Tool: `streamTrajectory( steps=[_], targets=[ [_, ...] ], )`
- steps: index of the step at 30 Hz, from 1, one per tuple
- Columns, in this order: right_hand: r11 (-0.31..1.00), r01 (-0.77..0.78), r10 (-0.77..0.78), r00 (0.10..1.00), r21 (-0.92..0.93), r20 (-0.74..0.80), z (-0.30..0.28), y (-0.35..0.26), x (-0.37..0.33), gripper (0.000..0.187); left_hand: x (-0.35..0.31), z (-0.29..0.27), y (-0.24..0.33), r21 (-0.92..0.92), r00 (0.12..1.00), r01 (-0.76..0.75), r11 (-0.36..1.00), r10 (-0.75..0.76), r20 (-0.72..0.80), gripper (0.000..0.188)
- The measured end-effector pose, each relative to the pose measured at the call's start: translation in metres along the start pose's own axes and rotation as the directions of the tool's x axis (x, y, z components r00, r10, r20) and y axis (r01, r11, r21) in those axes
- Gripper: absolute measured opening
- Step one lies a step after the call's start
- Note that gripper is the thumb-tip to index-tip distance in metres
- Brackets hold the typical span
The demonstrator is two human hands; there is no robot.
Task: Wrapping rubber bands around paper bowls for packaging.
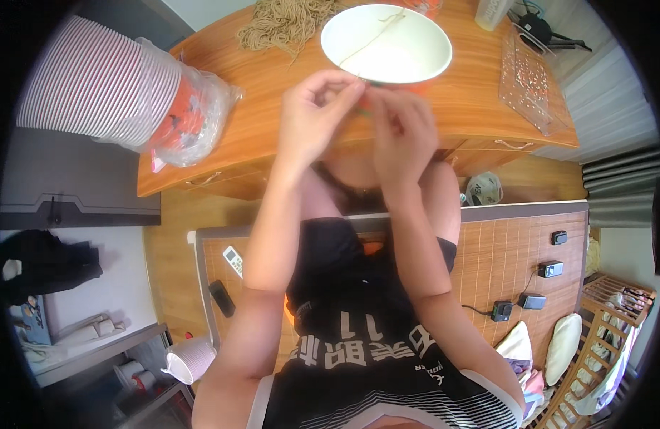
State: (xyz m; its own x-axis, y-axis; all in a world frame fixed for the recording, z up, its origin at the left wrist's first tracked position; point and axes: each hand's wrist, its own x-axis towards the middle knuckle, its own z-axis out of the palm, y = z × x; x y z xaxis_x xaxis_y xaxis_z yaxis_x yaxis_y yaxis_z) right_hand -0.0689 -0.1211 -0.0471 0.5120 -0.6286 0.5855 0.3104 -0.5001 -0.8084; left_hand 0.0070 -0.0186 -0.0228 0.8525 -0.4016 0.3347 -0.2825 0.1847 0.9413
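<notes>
A thin tan string [373, 44] lies across the inside of a white paper bucket [439, 56] and over its near rim. My left hand [312, 114] is closed, thumb and forefinger pinching the string's near end just in front of that rim. Close beside it, my right hand [407, 132] is blurred by motion, its fingers curled in and its fingertips near the left ones. Whatever those fingers hold is too smeared to make out. Behind the left hand, a loose heap of tan string [283, 25] rests on the wooden desk [262, 79].
A tall stack of nested white buckets [87, 82] in clear plastic lies at the desk's left. On the right, a clear tray [526, 79] holds many small beads. A remote [233, 261] and a dark phone [221, 298] lie on the mat-covered bed beside me.
</notes>
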Motion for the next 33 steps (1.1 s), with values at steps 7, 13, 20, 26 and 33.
streamTrajectory(
  steps=[7, 13, 20, 26, 33],
  targets=[
    [0.747, 0.569, -0.551, 0.819, -0.344, 0.158, -0.026, 0.004, 0.038, 0.019, -0.004, -0.001, 0.000, 0.103, 0.999, -0.026, 0.994, 0.022, 0.037, 0.012],
    [0.651, 0.702, -0.592, 0.708, -0.289, 0.385, -0.030, -0.001, 0.072, 0.013, -0.007, 0.001, 0.000, 0.218, 0.997, -0.079, 0.973, 0.080, 0.005, 0.009],
    [0.748, 0.622, -0.512, 0.762, -0.229, 0.396, -0.032, -0.001, 0.073, 0.016, -0.011, 0.011, 0.003, 0.123, 0.988, -0.146, 0.981, 0.151, -0.032, 0.012],
    [0.599, 0.775, -0.644, 0.617, -0.203, 0.452, -0.034, 0.002, 0.077, 0.018, -0.014, 0.007, 0.001, 0.322, 0.964, -0.222, 0.920, 0.257, -0.071, 0.013],
    [0.458, 0.868, -0.696, 0.483, -0.190, 0.531, -0.037, -0.016, 0.092, 0.019, -0.015, 0.007, 0.006, 0.582, 0.850, -0.403, 0.706, 0.525, -0.048, 0.012]
  ],
)
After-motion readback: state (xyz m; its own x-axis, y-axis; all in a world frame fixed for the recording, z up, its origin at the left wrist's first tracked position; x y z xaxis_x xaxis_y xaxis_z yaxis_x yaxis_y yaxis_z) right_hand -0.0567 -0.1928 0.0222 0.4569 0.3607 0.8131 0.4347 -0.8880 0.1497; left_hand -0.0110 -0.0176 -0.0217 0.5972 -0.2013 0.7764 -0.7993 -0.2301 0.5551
